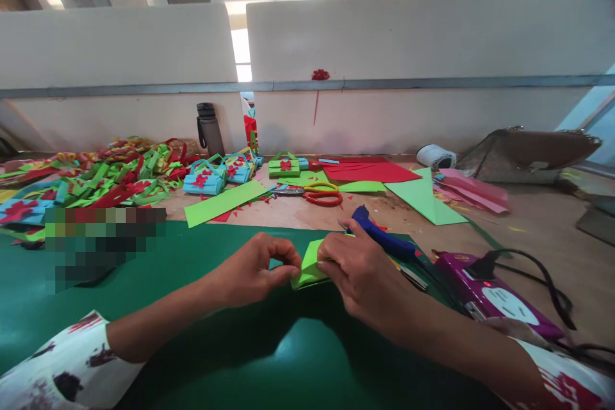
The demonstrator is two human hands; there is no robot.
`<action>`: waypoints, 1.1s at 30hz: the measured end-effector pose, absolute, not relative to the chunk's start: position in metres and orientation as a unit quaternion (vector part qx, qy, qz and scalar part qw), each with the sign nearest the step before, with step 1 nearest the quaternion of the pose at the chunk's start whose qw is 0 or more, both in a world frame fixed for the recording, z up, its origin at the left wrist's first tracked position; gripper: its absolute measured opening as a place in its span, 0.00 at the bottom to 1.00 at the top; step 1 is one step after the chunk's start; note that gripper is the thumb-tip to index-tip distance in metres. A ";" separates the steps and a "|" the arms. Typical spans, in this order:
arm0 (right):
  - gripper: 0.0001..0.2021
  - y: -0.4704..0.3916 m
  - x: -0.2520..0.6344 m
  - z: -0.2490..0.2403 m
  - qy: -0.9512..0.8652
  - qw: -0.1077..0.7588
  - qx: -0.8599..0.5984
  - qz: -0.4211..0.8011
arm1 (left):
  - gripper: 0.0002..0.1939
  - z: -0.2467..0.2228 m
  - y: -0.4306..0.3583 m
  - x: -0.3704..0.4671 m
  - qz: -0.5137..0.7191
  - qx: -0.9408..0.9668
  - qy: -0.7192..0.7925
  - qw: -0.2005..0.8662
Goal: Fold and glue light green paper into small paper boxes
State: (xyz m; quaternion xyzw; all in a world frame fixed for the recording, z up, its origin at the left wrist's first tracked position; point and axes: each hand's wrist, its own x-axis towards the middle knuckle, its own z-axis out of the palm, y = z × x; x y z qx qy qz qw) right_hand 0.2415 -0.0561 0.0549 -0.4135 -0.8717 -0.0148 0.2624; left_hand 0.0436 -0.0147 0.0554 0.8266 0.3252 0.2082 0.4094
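Between my two hands is a small folded piece of light green paper [310, 262], held just above the green mat [182, 346]. My left hand [262, 269] pinches its left edge between thumb and forefinger. The fingers of my right hand [358, 266] close over its right side and hide part of it. Just beyond my right hand lies a blue glue gun [382, 234]. A metal-bladed tool [412, 277] shows partly behind that hand.
Scissors [321, 192], a green paper strip [228, 203], red sheets [369, 170] and small paper bags [204, 178] lie beyond the mat. A purple power strip [494, 298] with cables is at right. A bottle [209, 129] stands by the white partition [413, 45].
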 end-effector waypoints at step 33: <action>0.08 -0.054 0.239 0.051 -0.872 0.266 -0.407 -0.048 | 0.08 0.049 -0.019 0.055 0.273 0.786 0.339 0.440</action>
